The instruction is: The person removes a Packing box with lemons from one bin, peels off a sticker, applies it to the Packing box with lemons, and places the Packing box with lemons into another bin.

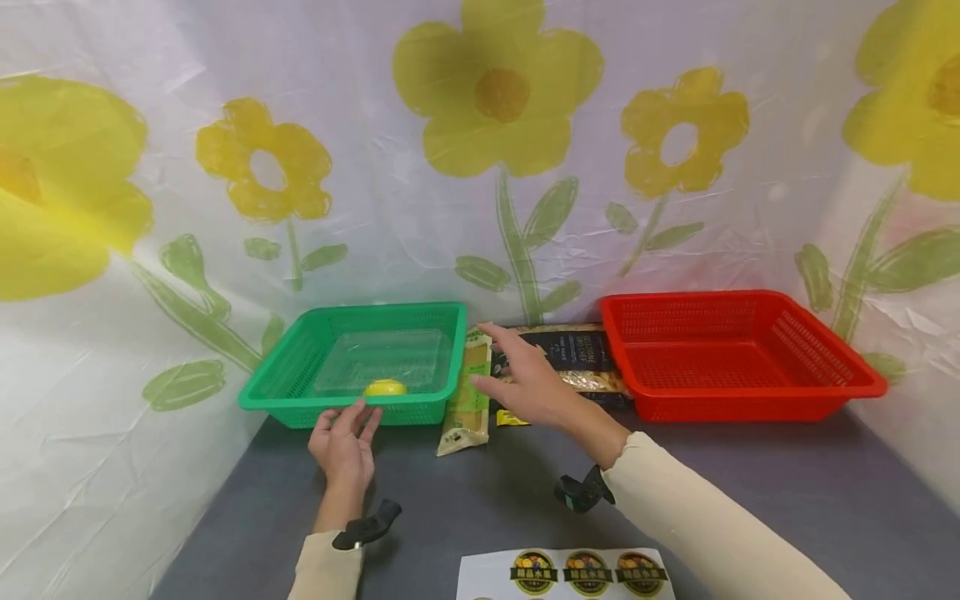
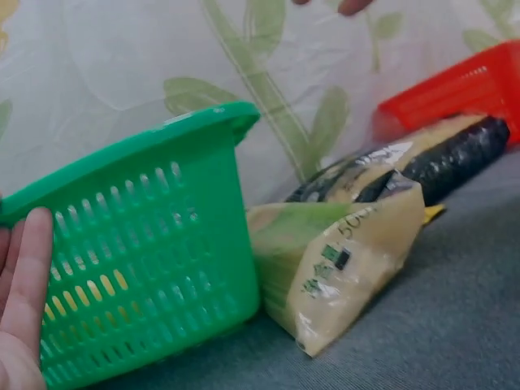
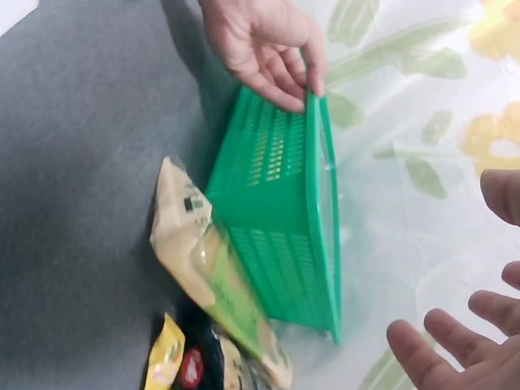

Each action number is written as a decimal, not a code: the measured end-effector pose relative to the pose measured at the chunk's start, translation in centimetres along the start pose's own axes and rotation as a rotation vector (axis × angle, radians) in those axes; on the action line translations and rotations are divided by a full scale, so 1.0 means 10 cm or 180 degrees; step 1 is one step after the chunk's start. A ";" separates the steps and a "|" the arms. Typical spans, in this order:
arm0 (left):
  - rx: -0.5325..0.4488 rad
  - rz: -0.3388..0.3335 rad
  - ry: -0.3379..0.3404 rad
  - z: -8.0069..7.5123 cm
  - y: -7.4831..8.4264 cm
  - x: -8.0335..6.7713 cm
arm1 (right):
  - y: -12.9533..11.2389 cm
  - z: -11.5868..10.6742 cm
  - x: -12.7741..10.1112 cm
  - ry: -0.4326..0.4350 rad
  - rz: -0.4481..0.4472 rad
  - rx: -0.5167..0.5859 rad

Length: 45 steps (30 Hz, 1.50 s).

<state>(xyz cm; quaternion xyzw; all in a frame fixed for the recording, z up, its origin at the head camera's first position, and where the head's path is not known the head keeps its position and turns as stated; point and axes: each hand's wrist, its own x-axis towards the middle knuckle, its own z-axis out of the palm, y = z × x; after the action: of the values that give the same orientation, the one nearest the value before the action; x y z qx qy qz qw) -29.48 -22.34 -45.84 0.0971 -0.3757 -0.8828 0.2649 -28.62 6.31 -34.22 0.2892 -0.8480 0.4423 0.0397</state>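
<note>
— Where do we stand?

— Our left hand (image 1: 343,446) rests its straight fingers against the front wall of the green perforated plastic basket (image 1: 300,350); nothing is gripped, it only touches and steadies. Our right hand (image 1: 525,379) hovers released, fingers spread, above the packets lying between the two baskets, and grasps nothing.

— Which packet is nearest?

— The long clear bag of pale yellow grain with a green band (image 1: 467,396), propped against the green basket's right wall on the grey tabletop (image 1: 750,475). Behind it lies a black glossy pouch (image 1: 573,350), just beside the empty red perforated plastic basket (image 1: 825,350).

— So the step in hand?

— We judge it as the reach toward a packet, with the pick not yet made. The next move calls for lowering the right hand and closing on the grain bag near its middle, since it leans and may slip along the basket wall.

— Anything already in the green basket?

— A clear plastic tray (image 1: 382,358) and a small yellow round thing (image 1: 385,387) at the front.

— Any writing?

— The grain bag shows "500" in the left wrist view; the rest is too blurred. The round stickers on the white sheet (image 1: 588,571) carry Chinese characters that we cannot read surely.
</note>
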 end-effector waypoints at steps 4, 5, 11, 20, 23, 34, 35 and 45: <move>-0.0109 -0.0067 0.0049 0.02 0.02 0.04 | 0.01 0.10 0.16 0.0015 0.0249 0.0220; -0.0148 -0.0098 0.0065 0.02 0.02 0.05 | 0.02 0.13 0.21 0.0019 0.0314 0.0259; -0.0283 -0.0091 0.0020 0.02 0.01 0.07 | 0.03 0.38 0.49 0.0007 0.0588 0.0477; -0.0360 -0.0045 -0.0045 -0.08 -0.02 0.02 | 0.03 0.80 0.74 0.0161 0.0955 0.0718; -0.0350 -0.0027 -0.0051 -0.09 0.00 0.05 | -0.04 0.88 0.85 0.0315 0.1071 0.0676; -0.0520 -0.0152 0.0217 -0.16 0.18 0.13 | -0.29 1.16 1.07 0.0151 0.1479 0.0219; -0.0552 -0.0160 0.0230 -0.17 0.19 0.14 | -0.29 1.18 1.08 0.0074 0.1509 0.0116; -0.0675 -0.0270 0.0316 -0.19 0.23 0.16 | -0.30 1.27 1.18 -0.0381 0.1438 -0.1333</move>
<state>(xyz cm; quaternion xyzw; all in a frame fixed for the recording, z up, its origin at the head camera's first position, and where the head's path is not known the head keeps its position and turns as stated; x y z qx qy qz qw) -29.21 -25.67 -45.45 0.1280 -0.2622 -0.9220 0.2544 -34.45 -10.20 -35.87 0.1046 -0.9643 0.2378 -0.0509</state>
